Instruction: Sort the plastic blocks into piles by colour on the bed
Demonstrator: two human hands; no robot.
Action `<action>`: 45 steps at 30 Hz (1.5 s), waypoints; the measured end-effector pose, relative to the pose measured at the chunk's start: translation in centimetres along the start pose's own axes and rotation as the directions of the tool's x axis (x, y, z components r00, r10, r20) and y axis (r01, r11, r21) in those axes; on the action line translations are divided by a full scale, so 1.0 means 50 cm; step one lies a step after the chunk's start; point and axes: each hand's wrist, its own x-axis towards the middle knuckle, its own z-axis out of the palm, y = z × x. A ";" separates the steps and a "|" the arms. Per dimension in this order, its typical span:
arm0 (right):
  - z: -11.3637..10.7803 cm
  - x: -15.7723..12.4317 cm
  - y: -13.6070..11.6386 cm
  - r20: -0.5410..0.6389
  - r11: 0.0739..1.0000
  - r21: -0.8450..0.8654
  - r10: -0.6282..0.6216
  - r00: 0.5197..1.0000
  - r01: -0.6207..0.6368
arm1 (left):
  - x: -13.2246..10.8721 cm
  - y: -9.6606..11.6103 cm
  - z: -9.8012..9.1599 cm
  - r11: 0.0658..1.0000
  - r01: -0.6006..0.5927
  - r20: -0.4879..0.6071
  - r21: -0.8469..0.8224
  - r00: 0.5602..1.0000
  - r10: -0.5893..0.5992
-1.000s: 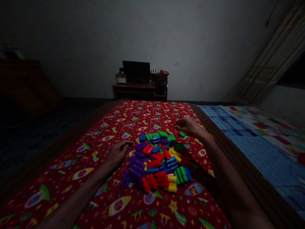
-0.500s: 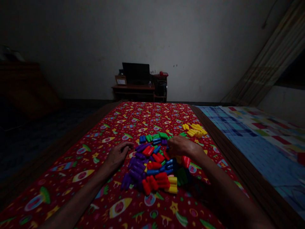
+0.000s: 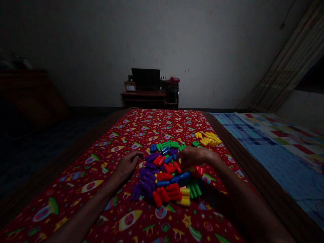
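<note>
A heap of coloured plastic pegs (image 3: 164,173), purple, red, blue, green and yellow, lies on a red patterned cloth (image 3: 106,162). My left hand (image 3: 126,164) rests flat on the cloth at the heap's left edge, fingers stretched towards the purple pegs. My right hand (image 3: 193,157) lies over the heap's right side, fingers curled down among the red and yellow pegs; what they grip is hidden. A separate small group of yellow pegs (image 3: 208,138) sits farther right, with one green peg (image 3: 195,143) beside it.
The cloth covers a long wooden table with a dark rim (image 3: 243,152). A checked blue and multicoloured mat (image 3: 273,141) lies to the right. A low desk with a dark screen (image 3: 146,79) stands against the far wall. A curtain (image 3: 286,67) hangs at right.
My right hand drew back from the far right, uncovering the yellow group there, and came down onto the right side of the heap. My left hand stayed where it was.
</note>
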 end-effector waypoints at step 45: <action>-0.024 -0.036 0.290 -0.804 0.840 0.228 0.447 0.391 -0.493 | 0.000 0.004 0.000 0.999 0.031 0.003 -0.010 1.000 -0.031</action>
